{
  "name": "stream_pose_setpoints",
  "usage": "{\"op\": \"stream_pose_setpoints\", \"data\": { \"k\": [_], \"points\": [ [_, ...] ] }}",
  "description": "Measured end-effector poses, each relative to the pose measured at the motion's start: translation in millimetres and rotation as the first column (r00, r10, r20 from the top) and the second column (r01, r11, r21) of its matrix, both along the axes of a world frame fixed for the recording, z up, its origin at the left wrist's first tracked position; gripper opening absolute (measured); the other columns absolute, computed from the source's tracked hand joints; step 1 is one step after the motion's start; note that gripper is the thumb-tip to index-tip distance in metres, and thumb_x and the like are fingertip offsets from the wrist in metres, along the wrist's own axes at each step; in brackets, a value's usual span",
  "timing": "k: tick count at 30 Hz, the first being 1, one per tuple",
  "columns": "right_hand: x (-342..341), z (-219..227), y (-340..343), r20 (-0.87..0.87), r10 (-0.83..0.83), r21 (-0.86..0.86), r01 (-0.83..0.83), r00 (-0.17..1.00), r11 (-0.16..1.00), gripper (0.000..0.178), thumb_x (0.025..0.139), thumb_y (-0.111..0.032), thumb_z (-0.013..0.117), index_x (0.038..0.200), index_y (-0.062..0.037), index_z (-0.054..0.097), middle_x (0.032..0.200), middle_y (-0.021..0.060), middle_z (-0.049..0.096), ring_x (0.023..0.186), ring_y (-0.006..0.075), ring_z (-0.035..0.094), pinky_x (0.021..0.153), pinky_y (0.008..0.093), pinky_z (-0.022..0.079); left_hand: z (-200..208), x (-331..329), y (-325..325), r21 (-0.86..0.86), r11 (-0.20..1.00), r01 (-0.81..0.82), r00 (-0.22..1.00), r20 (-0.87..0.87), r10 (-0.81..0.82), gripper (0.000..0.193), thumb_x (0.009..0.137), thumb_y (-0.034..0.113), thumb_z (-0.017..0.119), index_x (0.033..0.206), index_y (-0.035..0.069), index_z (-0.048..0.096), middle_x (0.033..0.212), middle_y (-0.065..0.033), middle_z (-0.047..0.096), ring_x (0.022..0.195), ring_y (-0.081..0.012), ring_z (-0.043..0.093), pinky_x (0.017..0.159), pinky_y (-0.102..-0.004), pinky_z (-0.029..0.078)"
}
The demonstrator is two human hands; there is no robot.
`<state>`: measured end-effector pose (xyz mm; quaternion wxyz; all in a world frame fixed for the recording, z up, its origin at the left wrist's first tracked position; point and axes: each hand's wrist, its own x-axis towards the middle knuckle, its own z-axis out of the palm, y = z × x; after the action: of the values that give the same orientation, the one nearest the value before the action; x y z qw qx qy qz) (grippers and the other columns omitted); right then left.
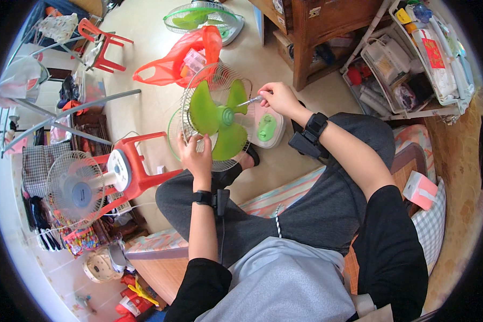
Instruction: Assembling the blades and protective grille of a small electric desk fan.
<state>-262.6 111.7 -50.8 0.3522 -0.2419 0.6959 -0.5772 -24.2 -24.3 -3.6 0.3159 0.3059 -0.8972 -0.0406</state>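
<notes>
- Nearest the camera is the person's light grey shirt front [279,284], with black sleeves [392,231] to either side and dark grey trousers [316,198] beyond, the knees spread wide.
- Between and just beyond the knees, low over the pale floor [306,150], is the fan [213,102]. It has three broad, leaf-green blades [203,107], a rounded green hub [226,116] and a thin wire cage [187,123], with a green ring showing along the left. To the right of the cage is a pale pink and white base [276,135] with a green oval panel.
- As for writing, a red card [433,52] on the rack at upper right bears gold characters; marks on the fan's base are too small to read.
- The hub's face points up toward the person. From the blades, the long axis runs rightward to the base; how the two join is hidden.
- Right hand [280,99]: fingers closed together on a slender tool [250,101] with a clear handle. Its shaft points left toward the hub; whether the tip touches cannot be told.
- Left hand [196,155]: fingers bent at the cage's near left edge; whether they are clamped on the wire cannot be told.
- Past the cage sits a red plastic bag [166,63].
</notes>
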Motion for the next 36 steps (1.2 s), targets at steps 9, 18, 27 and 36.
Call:
{"op": "stream_pose_setpoints", "data": {
  "k": [9,18,27,36],
  "points": [
    [35,7,-6,0.086,0.020,0.080,-0.027,0.996,0.996,0.021,0.088,-0.010,0.051,0.088,0.0079,0.062,0.068,0.0120,0.066,0.061,0.0158,0.066,0.054,0.0290,0.052,7,-16,15,0.057,0.998,-0.011,1.000,-0.028,0.012,0.012,0.072,0.013,0.070,0.078,0.004,0.064,0.112,-0.0263,0.053,0.089,-0.0371,0.059,0.078,-0.0400,0.047],
    [55,32,5,-0.139,0.277,0.237,-0.240,0.951,0.941,0.024,0.087,-0.014,0.053,0.080,0.0053,0.064,0.063,0.0164,0.064,0.055,0.0229,0.064,0.058,0.0342,0.051,6,-20,22,0.016,0.999,-0.049,0.999,-0.008,0.049,0.014,0.073,0.016,0.069,0.079,0.004,0.065,0.115,-0.0263,0.052,0.097,-0.0385,0.056,0.079,-0.0399,0.047],
    [68,6,-2,-0.079,0.300,0.253,-0.272,0.951,0.928,0.022,0.084,-0.015,0.054,0.088,0.0039,0.065,0.080,0.0250,0.063,0.078,0.0364,0.063,0.071,0.0428,0.048,4,-17,20,0.073,0.996,-0.047,0.999,0.000,0.047,0.011,0.073,0.014,0.068,0.080,0.005,0.067,0.115,-0.0247,0.051,0.093,-0.0372,0.058,0.077,-0.0392,0.048],
    [90,-14,-5,0.556,0.154,0.097,-0.249,0.817,0.964,0.015,0.087,-0.007,0.047,0.078,0.0012,0.057,0.056,0.0013,0.047,0.044,0.0117,0.041,0.036,0.0302,0.027,0,-20,24,0.117,0.991,-0.062,0.998,-0.007,0.063,0.011,0.073,0.012,0.068,0.081,0.005,0.067,0.115,-0.0245,0.051,0.095,-0.0367,0.057,0.077,-0.0393,0.048]
  ]
}}
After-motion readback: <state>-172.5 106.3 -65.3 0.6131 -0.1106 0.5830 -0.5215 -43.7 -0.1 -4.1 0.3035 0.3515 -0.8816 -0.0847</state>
